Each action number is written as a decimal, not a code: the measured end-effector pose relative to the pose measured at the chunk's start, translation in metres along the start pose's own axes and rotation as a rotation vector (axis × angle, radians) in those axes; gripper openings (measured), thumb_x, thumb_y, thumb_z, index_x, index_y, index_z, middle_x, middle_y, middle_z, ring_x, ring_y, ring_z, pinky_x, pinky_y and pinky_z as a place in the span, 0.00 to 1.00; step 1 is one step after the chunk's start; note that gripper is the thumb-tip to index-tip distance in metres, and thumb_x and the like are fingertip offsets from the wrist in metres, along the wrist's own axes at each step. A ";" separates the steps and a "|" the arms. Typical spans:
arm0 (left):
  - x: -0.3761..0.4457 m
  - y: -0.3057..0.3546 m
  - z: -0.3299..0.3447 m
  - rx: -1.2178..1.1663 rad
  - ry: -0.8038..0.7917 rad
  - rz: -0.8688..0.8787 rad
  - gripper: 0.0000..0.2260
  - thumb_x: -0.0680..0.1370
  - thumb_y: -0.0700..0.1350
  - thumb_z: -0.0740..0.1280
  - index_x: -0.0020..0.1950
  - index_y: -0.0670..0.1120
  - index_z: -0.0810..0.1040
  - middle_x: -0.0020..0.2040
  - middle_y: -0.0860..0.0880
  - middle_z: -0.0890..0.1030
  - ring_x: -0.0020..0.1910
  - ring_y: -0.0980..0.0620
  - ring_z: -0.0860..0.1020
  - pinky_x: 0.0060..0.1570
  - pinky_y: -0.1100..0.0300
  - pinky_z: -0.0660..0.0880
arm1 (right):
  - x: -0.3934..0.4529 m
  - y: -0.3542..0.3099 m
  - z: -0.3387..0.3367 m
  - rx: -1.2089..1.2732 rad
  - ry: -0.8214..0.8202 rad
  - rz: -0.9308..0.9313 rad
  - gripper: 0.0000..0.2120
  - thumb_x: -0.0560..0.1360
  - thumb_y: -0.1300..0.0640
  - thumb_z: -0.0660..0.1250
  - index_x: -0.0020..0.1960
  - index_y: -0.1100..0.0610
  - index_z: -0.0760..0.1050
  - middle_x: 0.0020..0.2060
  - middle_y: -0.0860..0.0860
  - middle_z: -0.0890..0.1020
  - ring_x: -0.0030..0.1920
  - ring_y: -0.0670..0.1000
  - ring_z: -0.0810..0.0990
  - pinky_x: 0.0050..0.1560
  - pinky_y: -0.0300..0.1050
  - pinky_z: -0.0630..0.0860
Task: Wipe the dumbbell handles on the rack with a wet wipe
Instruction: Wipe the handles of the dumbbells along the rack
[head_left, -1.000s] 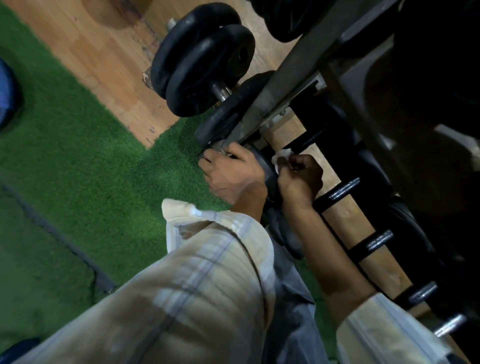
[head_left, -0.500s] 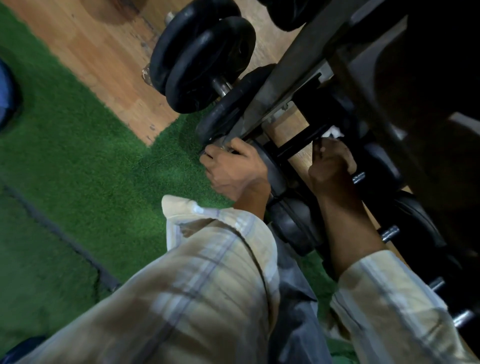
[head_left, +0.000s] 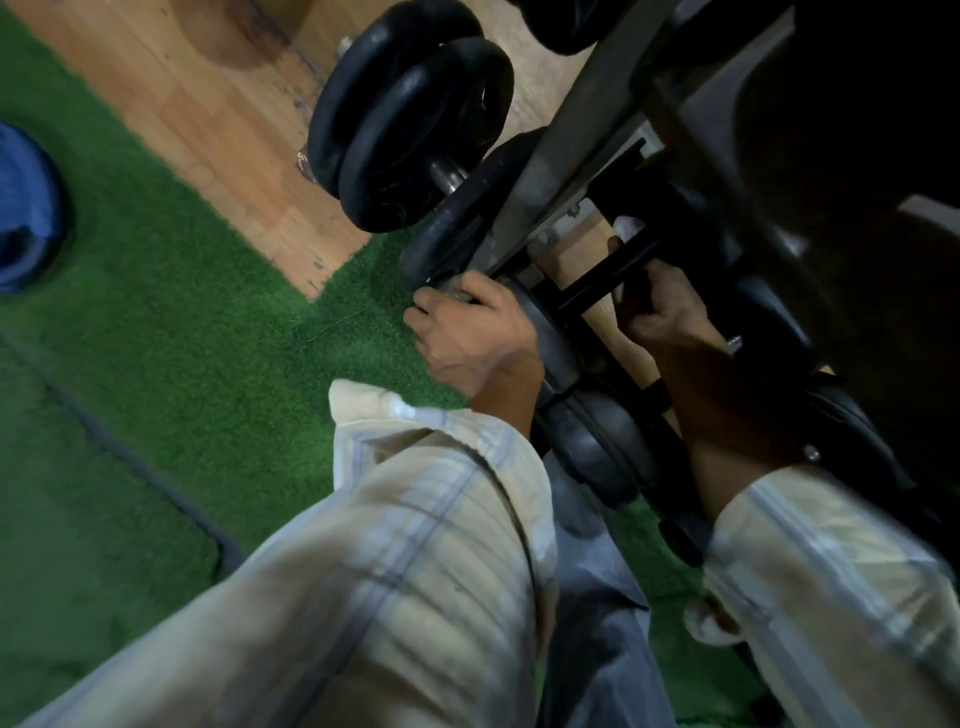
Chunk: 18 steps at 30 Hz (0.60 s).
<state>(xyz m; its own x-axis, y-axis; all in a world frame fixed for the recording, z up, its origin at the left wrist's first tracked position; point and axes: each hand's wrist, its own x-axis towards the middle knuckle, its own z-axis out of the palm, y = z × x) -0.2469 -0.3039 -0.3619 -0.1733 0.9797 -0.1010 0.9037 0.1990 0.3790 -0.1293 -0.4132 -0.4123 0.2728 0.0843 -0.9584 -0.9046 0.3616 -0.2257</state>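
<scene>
Head view: dumbbell handle (head_left: 602, 278) markings unreadable.

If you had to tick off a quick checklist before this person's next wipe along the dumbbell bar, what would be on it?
1. Wet wipe in the right hand: ok, a white bit shows past the fingers.
2. Right hand on the dumbbell handle: ok.
3. Left hand bracing at the rack rail: ok.
4. Wipe still wet: cannot tell.
5. Handle already clean: cannot tell, too dark.
</scene>
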 end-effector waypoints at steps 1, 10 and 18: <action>0.000 0.000 0.000 -0.001 0.010 0.001 0.18 0.76 0.54 0.58 0.49 0.40 0.77 0.49 0.40 0.78 0.44 0.36 0.79 0.41 0.46 0.75 | 0.000 0.003 -0.006 0.068 0.000 0.008 0.07 0.82 0.65 0.63 0.56 0.63 0.79 0.45 0.55 0.87 0.43 0.49 0.88 0.45 0.40 0.84; 0.001 -0.001 0.002 0.010 0.023 0.006 0.20 0.75 0.56 0.55 0.49 0.41 0.77 0.50 0.41 0.79 0.44 0.35 0.80 0.41 0.46 0.76 | 0.008 0.002 -0.023 0.283 -0.273 0.032 0.14 0.67 0.61 0.74 0.52 0.59 0.79 0.52 0.56 0.85 0.67 0.56 0.80 0.72 0.46 0.68; 0.004 0.001 0.001 0.027 0.015 0.003 0.20 0.76 0.54 0.58 0.51 0.40 0.78 0.50 0.40 0.79 0.45 0.35 0.80 0.41 0.47 0.75 | -0.017 0.012 0.006 -0.078 -0.385 -0.026 0.15 0.73 0.52 0.76 0.55 0.60 0.81 0.52 0.57 0.81 0.53 0.57 0.80 0.67 0.53 0.73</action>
<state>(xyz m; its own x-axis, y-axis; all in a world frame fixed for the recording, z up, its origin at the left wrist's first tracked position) -0.2465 -0.2999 -0.3629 -0.1768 0.9805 -0.0858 0.9142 0.1959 0.3547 -0.1424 -0.4045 -0.3980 0.3852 0.4233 -0.8200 -0.9140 0.2978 -0.2756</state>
